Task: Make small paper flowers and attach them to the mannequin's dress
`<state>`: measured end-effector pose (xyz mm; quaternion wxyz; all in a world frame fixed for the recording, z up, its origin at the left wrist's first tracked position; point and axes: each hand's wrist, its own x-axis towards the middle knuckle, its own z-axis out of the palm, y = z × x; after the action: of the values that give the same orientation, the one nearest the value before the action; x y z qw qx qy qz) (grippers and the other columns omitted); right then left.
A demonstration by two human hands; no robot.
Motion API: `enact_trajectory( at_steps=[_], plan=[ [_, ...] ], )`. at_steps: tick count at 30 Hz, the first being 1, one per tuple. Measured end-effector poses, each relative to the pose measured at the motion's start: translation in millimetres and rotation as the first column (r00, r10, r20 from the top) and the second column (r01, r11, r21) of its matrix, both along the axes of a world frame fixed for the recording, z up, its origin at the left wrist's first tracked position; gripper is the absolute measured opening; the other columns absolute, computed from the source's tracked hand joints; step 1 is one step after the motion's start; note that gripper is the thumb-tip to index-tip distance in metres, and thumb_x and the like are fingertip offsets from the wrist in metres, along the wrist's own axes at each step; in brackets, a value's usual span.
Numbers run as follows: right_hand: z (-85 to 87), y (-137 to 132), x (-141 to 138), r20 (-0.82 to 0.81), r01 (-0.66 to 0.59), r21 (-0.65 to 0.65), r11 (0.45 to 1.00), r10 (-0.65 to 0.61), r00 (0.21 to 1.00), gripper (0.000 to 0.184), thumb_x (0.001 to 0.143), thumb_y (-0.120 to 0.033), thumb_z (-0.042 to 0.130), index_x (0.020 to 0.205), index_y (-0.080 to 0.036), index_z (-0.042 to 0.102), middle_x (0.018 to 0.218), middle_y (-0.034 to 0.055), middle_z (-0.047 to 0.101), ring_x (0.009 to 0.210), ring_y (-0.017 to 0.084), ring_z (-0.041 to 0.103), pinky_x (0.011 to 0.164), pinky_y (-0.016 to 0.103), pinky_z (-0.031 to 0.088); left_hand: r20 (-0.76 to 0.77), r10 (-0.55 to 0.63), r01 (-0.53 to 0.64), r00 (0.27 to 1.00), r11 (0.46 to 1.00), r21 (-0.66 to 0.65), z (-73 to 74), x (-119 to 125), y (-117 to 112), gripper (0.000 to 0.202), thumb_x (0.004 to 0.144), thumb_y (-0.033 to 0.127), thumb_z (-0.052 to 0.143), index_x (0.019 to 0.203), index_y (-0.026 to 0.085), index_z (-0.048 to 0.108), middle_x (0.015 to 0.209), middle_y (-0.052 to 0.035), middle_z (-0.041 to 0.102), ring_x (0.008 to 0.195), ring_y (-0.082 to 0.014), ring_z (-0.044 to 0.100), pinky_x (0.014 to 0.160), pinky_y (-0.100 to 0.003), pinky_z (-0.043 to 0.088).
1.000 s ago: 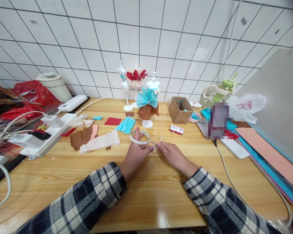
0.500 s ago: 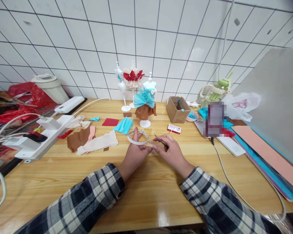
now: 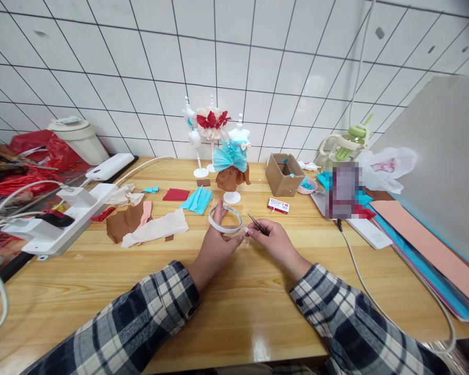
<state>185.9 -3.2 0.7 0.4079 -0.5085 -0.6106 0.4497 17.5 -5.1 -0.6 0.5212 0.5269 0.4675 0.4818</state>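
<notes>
My left hand [image 3: 219, 240] is closed around a roll of white double-sided tape [image 3: 221, 229], its thumb and fingers at the loose end. My right hand [image 3: 272, 237] pinches that tape end and also holds slim dark-tipped scissors or tweezers [image 3: 258, 225], whose exact kind I cannot make out. Beyond the hands stands a small white dress form [image 3: 239, 134] wearing a turquoise bow [image 3: 230, 157] and a brown crepe skirt [image 3: 233, 178]. Two more dress forms stand behind it, one with a cream skirt and red flowers [image 3: 212, 120].
Left of my hands lie a cream strip [image 3: 156, 229], a brown piece [image 3: 127, 223], folded turquoise paper [image 3: 197, 200] and a red piece [image 3: 175, 194]. A cardboard box [image 3: 284, 177] and a red-white small box [image 3: 279, 205] stand right of centre. A power strip [image 3: 78, 219] lies left; a cable [image 3: 359, 276] runs right.
The tape roll has shifted slightly right and tilted in my left hand. My right hand has moved a little right, and a short tape end now shows between the hands.
</notes>
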Motion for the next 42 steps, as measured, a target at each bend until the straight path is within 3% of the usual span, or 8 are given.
enact_trajectory(
  at_steps=[4, 10, 16, 21, 23, 29, 35, 42],
  plan=[
    [1.2, -1, -1, 0.023, 0.001, 0.016, 1.0, -0.001, 1.0, 0.021, 0.074, -0.037, 0.062, 0.077, -0.016, 0.065, 0.073, 0.0016, 0.063, 0.069, 0.014, 0.054, 0.064, 0.026, 0.041, 0.055, -0.009, 0.01, 0.998, 1.0, -0.011, -6.2, -2, 4, 0.108, 0.062, 0.018, 0.078, 0.149, 0.029, 0.015, 0.148, -0.0152, 0.033, 0.115, -0.0264, 0.055, 0.094, -0.042, 0.048],
    [-0.9, -2, -5, 0.061, -0.024, -0.051, 0.998, 0.027, 0.998, 0.026, 0.075, -0.039, 0.062, 0.08, -0.014, 0.068, 0.067, -0.0004, 0.062, 0.059, 0.012, 0.05, 0.059, 0.024, 0.038, 0.171, -0.011, 0.016, 0.985, 1.0, -0.027, -3.9, 1, 5, 0.113, 0.061, 0.018, 0.08, 0.149, 0.031, 0.01, 0.148, -0.0161, 0.03, 0.089, -0.0158, 0.065, 0.091, -0.04, 0.05],
    [0.8, -4, -6, 0.129, 0.023, -0.005, 1.0, -0.022, 0.991, 0.025, 0.075, -0.037, 0.063, 0.082, -0.015, 0.073, 0.069, 0.0004, 0.067, 0.061, 0.013, 0.054, 0.059, 0.024, 0.04, -0.001, 0.06, -0.06, 0.998, 0.998, 0.013, -2.5, 1, 5, 0.107, 0.065, 0.018, 0.076, 0.15, 0.028, 0.011, 0.143, -0.0171, 0.037, 0.082, -0.016, 0.067, 0.087, -0.041, 0.052],
    [7.2, -10, -11, 0.182, 0.101, 0.042, 0.994, -0.107, 0.977, 0.021, 0.075, -0.036, 0.064, 0.083, -0.019, 0.074, 0.072, 0.0008, 0.07, 0.065, 0.015, 0.059, 0.061, 0.025, 0.043, -0.205, 0.203, -0.159, 0.957, 0.964, 0.214, 0.2, 0, 3, 0.1, 0.069, 0.023, 0.073, 0.15, 0.023, 0.015, 0.138, -0.0167, 0.043, 0.117, -0.0279, 0.055, 0.093, -0.041, 0.049],
    [8.3, -12, -13, 0.205, 0.11, 0.084, 0.99, -0.125, 0.971, 0.019, 0.076, -0.035, 0.064, 0.085, -0.02, 0.073, 0.077, 0.0008, 0.071, 0.068, 0.016, 0.061, 0.064, 0.026, 0.044, -0.215, 0.22, -0.168, 0.952, 0.958, 0.234, -0.6, 0, 3, 0.099, 0.07, 0.024, 0.072, 0.15, 0.023, 0.014, 0.138, -0.0168, 0.042, 0.12, -0.0284, 0.053, 0.094, -0.041, 0.048],
    [6.5, -13, -13, 0.288, 0.073, 0.134, 0.988, -0.109, 0.952, 0.014, 0.079, -0.034, 0.063, 0.086, -0.023, 0.066, 0.081, -0.0005, 0.071, 0.073, 0.016, 0.063, 0.066, 0.027, 0.044, -0.152, 0.181, -0.154, 0.972, 0.973, 0.169, -5.0, -1, 5, 0.1, 0.071, 0.025, 0.072, 0.15, 0.026, 0.011, 0.14, -0.0159, 0.04, 0.102, -0.0228, 0.063, 0.089, -0.039, 0.051],
    [8.6, -11, -8, 0.232, 0.048, 0.106, 0.993, -0.071, 0.97, 0.028, 0.077, -0.034, 0.065, 0.101, -0.025, 0.052, 0.075, -0.0035, 0.07, 0.069, 0.017, 0.063, 0.069, 0.028, 0.043, 0.049, 0.099, -0.101, 0.994, 0.994, 0.05, -6.9, -1, 5, 0.109, 0.067, 0.021, 0.075, 0.15, 0.03, 0.006, 0.141, -0.0154, 0.037, 0.081, -0.0124, 0.065, 0.086, -0.036, 0.052],
    [9.9, -11, -2, 0.194, -0.072, 0.158, 0.985, 0.041, 0.98, 0.018, 0.08, -0.028, 0.061, 0.096, -0.024, 0.053, 0.083, -0.0016, 0.069, 0.077, 0.016, 0.065, 0.071, 0.027, 0.046, 0.108, 0.055, -0.057, 0.993, 0.998, 0.015, -9.8, -3, 8, 0.112, 0.064, 0.018, 0.077, 0.149, 0.033, 0.007, 0.144, -0.0141, 0.034, 0.082, -0.0112, 0.064, 0.087, -0.034, 0.05]
  ],
)
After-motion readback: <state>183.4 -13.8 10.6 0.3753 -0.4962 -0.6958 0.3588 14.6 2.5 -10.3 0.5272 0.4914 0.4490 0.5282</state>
